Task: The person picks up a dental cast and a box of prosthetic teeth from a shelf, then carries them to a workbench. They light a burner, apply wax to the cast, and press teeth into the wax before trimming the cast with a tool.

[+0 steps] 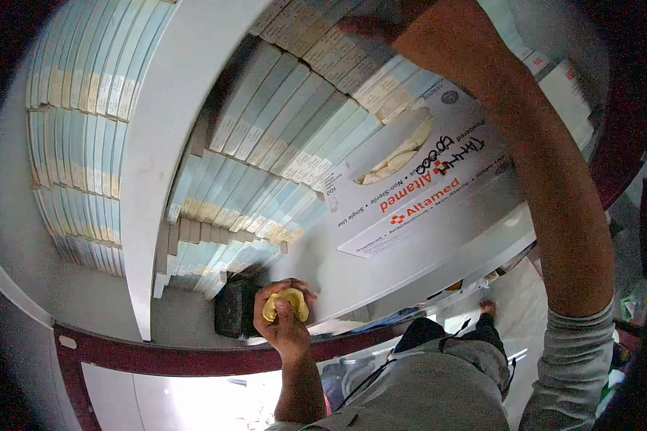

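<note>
My left hand (289, 334) pinches a crumpled yellow item (300, 305) under its thumb, seemingly for security; my right hand (384, 30), finger state unclear, reaches among pale labelled boxes (327, 59).

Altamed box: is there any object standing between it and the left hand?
Nothing visible stands between the left hand and the Altamed box, only bare white surface; the black container is on the hand's other side.
</note>
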Motion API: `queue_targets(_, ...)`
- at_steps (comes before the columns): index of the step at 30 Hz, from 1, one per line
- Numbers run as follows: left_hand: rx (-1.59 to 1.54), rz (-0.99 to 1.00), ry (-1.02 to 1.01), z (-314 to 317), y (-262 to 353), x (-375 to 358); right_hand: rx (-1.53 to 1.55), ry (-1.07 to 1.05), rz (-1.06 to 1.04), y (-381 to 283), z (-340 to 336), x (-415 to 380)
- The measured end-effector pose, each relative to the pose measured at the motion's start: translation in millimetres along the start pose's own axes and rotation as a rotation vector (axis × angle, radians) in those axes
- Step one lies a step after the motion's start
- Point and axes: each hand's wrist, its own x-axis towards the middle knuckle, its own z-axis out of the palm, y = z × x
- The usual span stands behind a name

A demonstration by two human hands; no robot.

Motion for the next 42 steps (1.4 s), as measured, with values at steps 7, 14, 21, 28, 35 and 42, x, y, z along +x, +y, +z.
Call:
queue_targets(7,-0.002,0.019,0.008,-0.1,3.7,0.4,-0.047,-0.012,-0.027,4.0,12.0,4.1)
queue_targets(14,-0.005,0.05,-0.035,-0.2,-0.2,-3.5,-0.106,0.105,-0.064,3.4,21.0,0.3)
queue_targets(21,-0.048,0.04,-0.014,-2.9,3.7,-8.9,0.161,0.063,-0.234,1.3,-0.2,5.0)
queue_targets(28,-0.119,-0.022,0.13,-13.6,5.9,-14.7,-0.381,-0.2,-0.478,105.7,25.2,10.9)
queue_targets(35,-0.344,-0.047,0.214,-30.3,-25.7,-13.4,-0.62,-0.125,-0.674,77.5,7.9,-34.7)
queue_targets(42,-0.405,-0.102,0.313,-40.2,-49.1,-26.1,-0.092,-0.234,-0.572,-35.6,24.5,-80.6)
